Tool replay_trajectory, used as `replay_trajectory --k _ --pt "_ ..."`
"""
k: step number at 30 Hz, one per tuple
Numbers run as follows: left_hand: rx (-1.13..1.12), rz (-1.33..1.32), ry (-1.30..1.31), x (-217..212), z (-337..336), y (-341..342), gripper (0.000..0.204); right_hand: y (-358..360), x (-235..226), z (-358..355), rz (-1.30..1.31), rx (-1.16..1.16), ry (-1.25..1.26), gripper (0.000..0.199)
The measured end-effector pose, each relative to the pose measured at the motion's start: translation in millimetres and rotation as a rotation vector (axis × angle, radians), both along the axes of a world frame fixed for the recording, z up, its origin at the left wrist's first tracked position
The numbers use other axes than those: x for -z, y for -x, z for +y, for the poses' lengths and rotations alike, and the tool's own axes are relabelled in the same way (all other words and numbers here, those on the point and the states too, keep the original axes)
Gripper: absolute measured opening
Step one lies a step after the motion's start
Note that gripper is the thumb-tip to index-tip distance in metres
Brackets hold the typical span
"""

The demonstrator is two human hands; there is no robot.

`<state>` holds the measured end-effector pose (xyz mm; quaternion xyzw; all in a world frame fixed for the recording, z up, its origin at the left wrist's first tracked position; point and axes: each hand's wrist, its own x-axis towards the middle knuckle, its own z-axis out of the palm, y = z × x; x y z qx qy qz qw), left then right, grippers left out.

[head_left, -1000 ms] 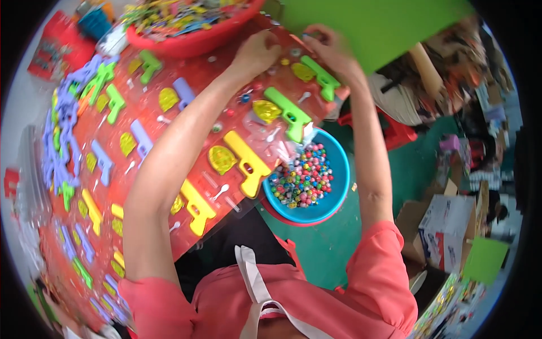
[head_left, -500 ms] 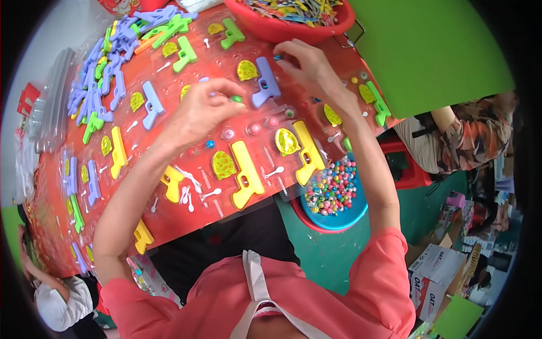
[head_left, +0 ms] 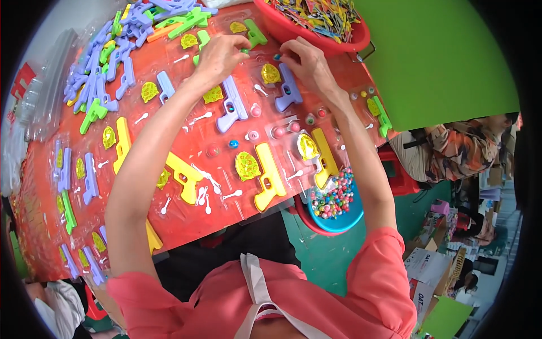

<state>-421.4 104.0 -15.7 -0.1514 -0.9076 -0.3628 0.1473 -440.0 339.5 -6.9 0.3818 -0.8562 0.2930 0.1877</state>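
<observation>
My left hand is stretched over the far part of the red table, its thumb and fingers pinched on a small green ball. To its right, my right hand pinches a small blue ball at its fingertips. Below and between the hands lies a purple toy gun beside a round yellow packet, in a clear plastic tray. Nearer me, another purple toy gun and a yellow toy gun lie in similar trays. Pink balls and white plastic spoons sit among them.
A red basin of colourful thin pieces stands at the far edge. Purple and green toy guns are heaped at the far left. A blue basin of small balls is at the table's near right edge. A person sits at the right.
My left hand has moved away from me with the green ball. The right hand keeps the blue ball and has moved slightly right. The table appears shifted in view.
</observation>
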Motion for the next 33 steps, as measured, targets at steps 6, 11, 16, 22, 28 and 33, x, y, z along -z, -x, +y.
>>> replay_trajectory --k 6,11,16,22,28,33 --pt "0.104 0.069 0.196 16 10 12 0.025 3 2 -24 -0.042 -0.022 0.001 0.020" --pt "0.129 0.076 0.250 13 -4 2 0.024 -26 -13 -9 -0.008 0.023 -0.106 0.018" --pt "0.188 0.195 0.237 19 -1 -1 0.018 -23 1 64 0.040 0.296 -0.205 0.018" --pt "0.188 0.207 0.271 21 -3 -4 0.018 10 10 41 0.007 0.253 -0.373 0.033" --pt "0.188 0.223 0.272 20 0 -6 0.018 40 30 35 0.014 0.231 -0.519 0.029" --pt "0.150 0.245 0.216 11 -12 -7 0.019 30 33 49 0.034 0.296 -0.510 0.020"
